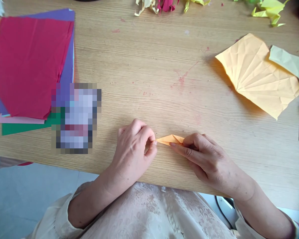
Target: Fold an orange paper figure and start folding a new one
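Note:
A narrow folded piece of orange paper (pixel 171 139) lies between my hands, close to the table's front edge. Its pointed left tip is pinched between the thumb and forefinger of my left hand (pixel 137 146). At the other end, my right hand (pixel 206 156) grips the paper between thumb and fingers, hiding that end. Several folds show as slanting creases and layers along its visible length.
Stacked coloured paper with a crimson sheet (pixel 31 66) on top lies left, beside a pixelated object (pixel 77 119). A creased orange sheet (pixel 259 79) and pale green strip (pixel 289 61) are right. Folded paper figures, including a yellow one (pixel 270 11), line the table's (pixel 139 63) far side.

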Available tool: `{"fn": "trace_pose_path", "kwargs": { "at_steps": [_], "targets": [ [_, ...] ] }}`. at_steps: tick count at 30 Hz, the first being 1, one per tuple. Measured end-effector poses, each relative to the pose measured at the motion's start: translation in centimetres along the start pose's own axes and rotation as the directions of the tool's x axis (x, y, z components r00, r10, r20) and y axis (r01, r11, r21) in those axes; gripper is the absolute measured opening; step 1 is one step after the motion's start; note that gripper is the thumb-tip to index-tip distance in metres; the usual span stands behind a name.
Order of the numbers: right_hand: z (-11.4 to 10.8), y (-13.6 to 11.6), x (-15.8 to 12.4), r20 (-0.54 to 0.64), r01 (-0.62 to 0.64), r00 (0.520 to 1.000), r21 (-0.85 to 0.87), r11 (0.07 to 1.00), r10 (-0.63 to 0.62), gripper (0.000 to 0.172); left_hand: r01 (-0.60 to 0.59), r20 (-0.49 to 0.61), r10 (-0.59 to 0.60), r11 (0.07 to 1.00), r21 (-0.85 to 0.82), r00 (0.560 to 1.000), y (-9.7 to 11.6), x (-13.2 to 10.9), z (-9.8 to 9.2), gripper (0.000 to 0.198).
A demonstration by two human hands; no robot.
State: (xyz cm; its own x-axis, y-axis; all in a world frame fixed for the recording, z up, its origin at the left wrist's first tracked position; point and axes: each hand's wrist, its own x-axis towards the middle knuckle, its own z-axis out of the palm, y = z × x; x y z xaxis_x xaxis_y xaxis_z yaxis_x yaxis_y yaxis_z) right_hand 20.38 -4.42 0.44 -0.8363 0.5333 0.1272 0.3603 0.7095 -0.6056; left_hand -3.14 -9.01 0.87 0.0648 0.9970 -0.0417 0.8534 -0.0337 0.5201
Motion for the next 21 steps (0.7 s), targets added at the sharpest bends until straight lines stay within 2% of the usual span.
{"fn": "trace_pose_path", "kwargs": {
  "at_steps": [4,6,7,11,14,21],
  "targets": [
    [-0.1,-0.1,-0.1,0.005,0.004,1.000,-0.004,1.000,-0.004,0.040,-0.009,0.063,0.013,0.998,-0.057,0.998,0.0,0.0,-0.7,0.013],
    [-0.1,-0.1,-0.1,0.005,0.003,1.000,-0.002,1.000,-0.003,0.039,-0.001,0.055,0.004,0.999,-0.042,0.998,0.3,-0.1,-0.5,0.009],
    [-0.1,-0.1,-0.1,0.004,0.001,1.000,0.000,1.000,-0.001,0.038,0.007,0.032,-0.007,1.000,-0.013,0.999,0.5,-0.2,-0.3,0.009],
    [0.0,-0.1,-0.1,-0.001,-0.009,1.000,0.008,1.000,0.009,0.039,0.063,-0.119,-0.046,0.989,0.137,0.992,1.0,-0.4,1.1,0.028],
    [0.0,-0.1,-0.1,0.000,-0.005,1.000,0.008,1.000,0.005,0.040,0.054,-0.159,-0.030,0.987,0.149,0.987,0.9,-0.3,1.6,0.031],
    [0.0,0.0,0.0,0.006,-0.012,1.000,0.007,1.000,0.012,0.043,-0.031,-0.051,0.036,0.996,0.087,0.998,0.0,-0.2,0.4,0.018]
  ]
}}
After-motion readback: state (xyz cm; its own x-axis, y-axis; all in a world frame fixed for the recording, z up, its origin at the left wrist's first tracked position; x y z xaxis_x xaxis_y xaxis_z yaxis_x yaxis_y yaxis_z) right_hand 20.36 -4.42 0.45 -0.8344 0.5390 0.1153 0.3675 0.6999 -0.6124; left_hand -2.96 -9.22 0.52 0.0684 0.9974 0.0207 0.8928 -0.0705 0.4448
